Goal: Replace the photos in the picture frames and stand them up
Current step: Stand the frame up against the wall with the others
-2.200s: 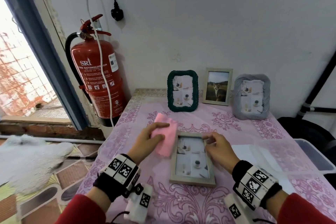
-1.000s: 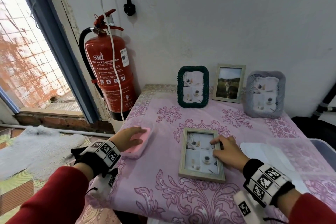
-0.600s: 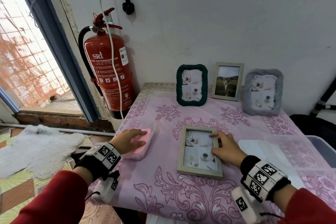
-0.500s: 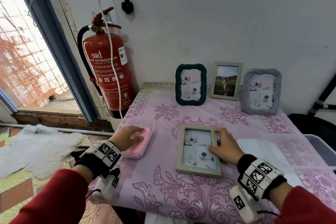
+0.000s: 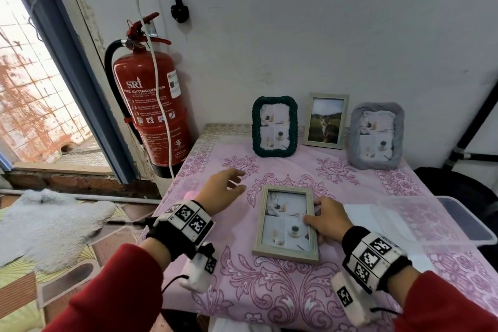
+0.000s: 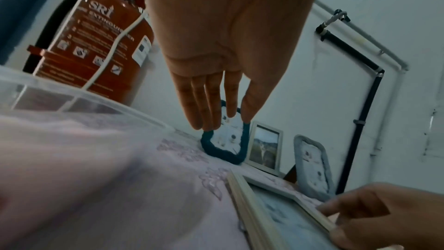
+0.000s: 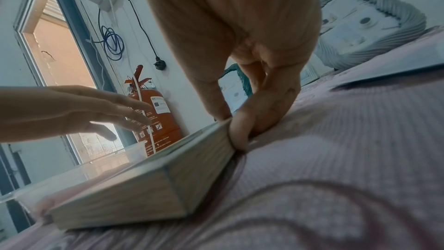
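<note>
A pale wooden frame [image 5: 286, 222] with a four-part cup photo lies flat on the pink floral tablecloth [image 5: 269, 291]. My right hand [image 5: 314, 213] pinches its right edge, with the fingers on top and the thumb at the side [image 7: 240, 130]. My left hand [image 5: 231, 183] hovers open with straight fingers above the cloth, left of the frame and touching nothing. Three frames stand against the back wall: a green one [image 5: 275, 127], a wooden one with a cat photo [image 5: 326, 120] and a grey one [image 5: 376, 135].
A pink cloth [image 5: 192, 194] peeks out under my left wrist near the table's left edge. A red fire extinguisher [image 5: 151, 105] hangs on the wall at the left. White sheets [image 5: 377, 219] and a clear plastic container [image 5: 458, 226] lie at the right.
My left hand has let go of the pink cloth, risen and moved right toward the flat frame. My right hand has stayed at the frame's right edge.
</note>
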Motion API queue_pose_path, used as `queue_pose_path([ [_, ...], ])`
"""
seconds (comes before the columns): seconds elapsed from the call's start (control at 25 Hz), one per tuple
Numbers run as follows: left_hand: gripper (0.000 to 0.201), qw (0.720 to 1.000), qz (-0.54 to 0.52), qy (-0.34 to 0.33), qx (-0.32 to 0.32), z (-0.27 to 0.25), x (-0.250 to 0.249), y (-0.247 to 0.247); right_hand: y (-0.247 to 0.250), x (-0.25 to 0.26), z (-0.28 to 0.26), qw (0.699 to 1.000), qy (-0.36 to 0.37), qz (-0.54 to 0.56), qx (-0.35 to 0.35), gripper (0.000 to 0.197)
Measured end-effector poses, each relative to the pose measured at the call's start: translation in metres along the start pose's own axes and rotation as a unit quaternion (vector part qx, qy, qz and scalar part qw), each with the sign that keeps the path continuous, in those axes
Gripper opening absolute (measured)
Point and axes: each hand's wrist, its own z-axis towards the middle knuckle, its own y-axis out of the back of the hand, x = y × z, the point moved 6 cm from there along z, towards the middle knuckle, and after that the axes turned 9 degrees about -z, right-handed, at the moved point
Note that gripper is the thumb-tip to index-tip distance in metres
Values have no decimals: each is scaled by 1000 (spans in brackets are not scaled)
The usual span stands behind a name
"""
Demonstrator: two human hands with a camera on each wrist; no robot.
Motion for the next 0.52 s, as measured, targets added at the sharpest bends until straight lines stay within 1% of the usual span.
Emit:
queue_pose_path([
  [0.16, 54, 990, -38, 90, 102, -1, 10, -42, 4, -1, -5, 998, 0, 53, -29, 40],
  [0.24, 60, 984, -60, 105, 133, -5, 13, -57, 8, 3, -8, 996, 18, 66, -53, 46],
  [0.32, 64, 982, -93, 96, 132, -7, 13, -62, 12, 9, -11, 994, 35, 79, -72, 50],
  [0.44, 72, 976, -162, 74, 125, -9, 9, -61, 20, 15, -15, 988, 56, 105, -95, 49],
  [0.52, 77, 976, -178, 50, 112, -9, 5, -55, 27, 22, -16, 985, 76, 119, -103, 49],
])
